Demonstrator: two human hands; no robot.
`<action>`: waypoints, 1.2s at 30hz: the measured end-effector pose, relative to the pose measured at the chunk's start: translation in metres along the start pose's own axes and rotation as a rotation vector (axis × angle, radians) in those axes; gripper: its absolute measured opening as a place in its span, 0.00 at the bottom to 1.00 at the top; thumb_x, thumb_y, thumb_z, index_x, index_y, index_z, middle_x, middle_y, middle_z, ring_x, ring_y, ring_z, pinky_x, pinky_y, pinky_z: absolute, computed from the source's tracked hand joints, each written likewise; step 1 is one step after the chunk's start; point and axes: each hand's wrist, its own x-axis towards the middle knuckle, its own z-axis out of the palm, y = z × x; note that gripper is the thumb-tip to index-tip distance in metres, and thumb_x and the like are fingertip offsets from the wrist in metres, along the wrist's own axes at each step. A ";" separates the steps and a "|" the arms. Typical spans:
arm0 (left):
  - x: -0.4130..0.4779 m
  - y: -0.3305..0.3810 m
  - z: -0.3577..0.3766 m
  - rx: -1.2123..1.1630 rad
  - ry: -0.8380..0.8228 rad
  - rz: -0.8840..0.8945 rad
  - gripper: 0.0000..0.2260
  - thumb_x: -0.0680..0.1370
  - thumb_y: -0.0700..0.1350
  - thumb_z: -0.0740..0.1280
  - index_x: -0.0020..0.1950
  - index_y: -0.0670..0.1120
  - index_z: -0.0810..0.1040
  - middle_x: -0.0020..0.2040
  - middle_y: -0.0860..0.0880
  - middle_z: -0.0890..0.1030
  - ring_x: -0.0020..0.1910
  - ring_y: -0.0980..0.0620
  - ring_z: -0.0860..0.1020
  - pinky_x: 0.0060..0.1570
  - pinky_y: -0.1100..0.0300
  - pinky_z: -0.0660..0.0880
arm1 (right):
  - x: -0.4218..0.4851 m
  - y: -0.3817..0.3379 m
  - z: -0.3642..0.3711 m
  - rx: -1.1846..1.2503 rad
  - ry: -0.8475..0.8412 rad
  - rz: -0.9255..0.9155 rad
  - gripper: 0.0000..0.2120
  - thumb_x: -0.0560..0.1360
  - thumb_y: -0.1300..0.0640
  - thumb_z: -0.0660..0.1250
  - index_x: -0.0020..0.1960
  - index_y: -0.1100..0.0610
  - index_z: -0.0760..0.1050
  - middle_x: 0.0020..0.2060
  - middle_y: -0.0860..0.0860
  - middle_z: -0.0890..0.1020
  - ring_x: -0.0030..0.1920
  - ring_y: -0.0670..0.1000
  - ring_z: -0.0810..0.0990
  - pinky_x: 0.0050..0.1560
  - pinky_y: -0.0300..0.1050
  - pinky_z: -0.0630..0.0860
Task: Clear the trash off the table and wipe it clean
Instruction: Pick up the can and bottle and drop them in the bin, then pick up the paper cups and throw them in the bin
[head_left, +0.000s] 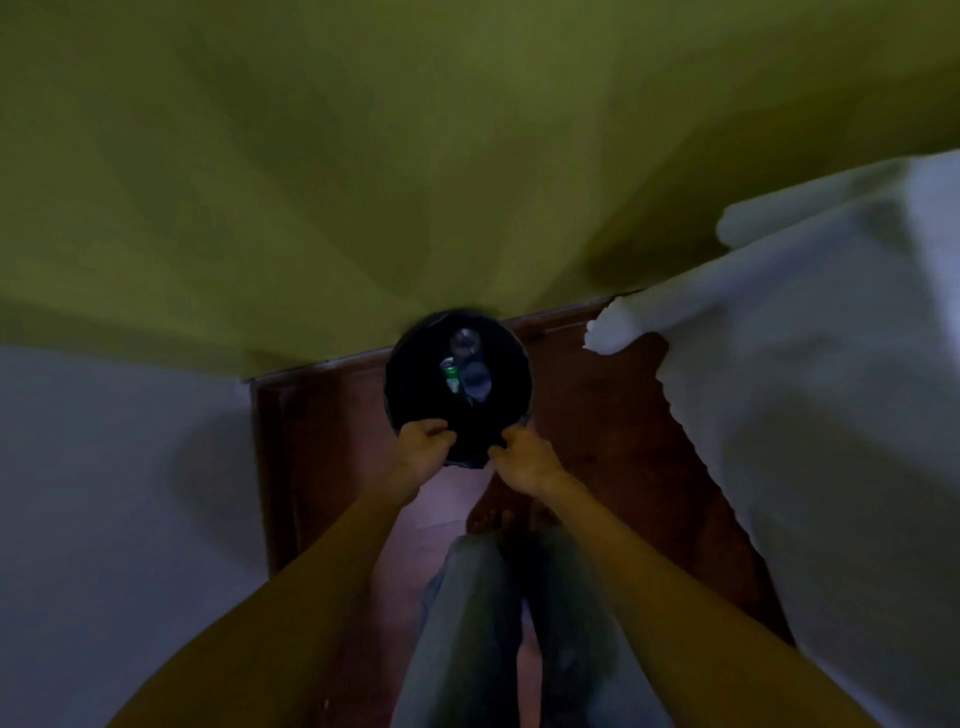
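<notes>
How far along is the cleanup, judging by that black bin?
Done: some trash is in the bin: a green-banded bottle and clear plastic pieces lie inside. In hand: the left hand and right hand both grip its near rim. Left: no table is in view, so whether it is cleared or wiped cannot be told.

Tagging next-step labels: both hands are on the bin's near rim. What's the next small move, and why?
Probably let go of the rim and step back. The left hand and right hand both grip the near edge of the black bin, bottles already lie inside, and neither hand carries trash.
</notes>
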 end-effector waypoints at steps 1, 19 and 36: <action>-0.015 0.004 -0.002 0.023 -0.008 0.017 0.17 0.79 0.37 0.66 0.68 0.37 0.75 0.67 0.41 0.77 0.65 0.44 0.75 0.55 0.62 0.70 | -0.017 -0.001 -0.004 0.002 -0.003 -0.003 0.14 0.83 0.55 0.59 0.64 0.61 0.72 0.62 0.59 0.77 0.60 0.58 0.76 0.60 0.46 0.71; -0.292 0.128 0.010 0.231 -0.382 0.453 0.14 0.78 0.46 0.68 0.64 0.48 0.81 0.61 0.47 0.82 0.59 0.50 0.79 0.63 0.49 0.76 | -0.335 0.021 -0.108 0.256 0.569 -0.007 0.11 0.81 0.59 0.59 0.50 0.60 0.79 0.42 0.56 0.81 0.46 0.56 0.80 0.52 0.52 0.78; -0.441 0.161 0.180 0.544 -0.728 0.762 0.11 0.76 0.45 0.69 0.57 0.46 0.83 0.47 0.50 0.85 0.48 0.54 0.84 0.49 0.57 0.79 | -0.473 0.187 -0.108 0.846 1.012 0.115 0.13 0.79 0.54 0.62 0.61 0.54 0.77 0.50 0.51 0.83 0.47 0.49 0.84 0.52 0.51 0.82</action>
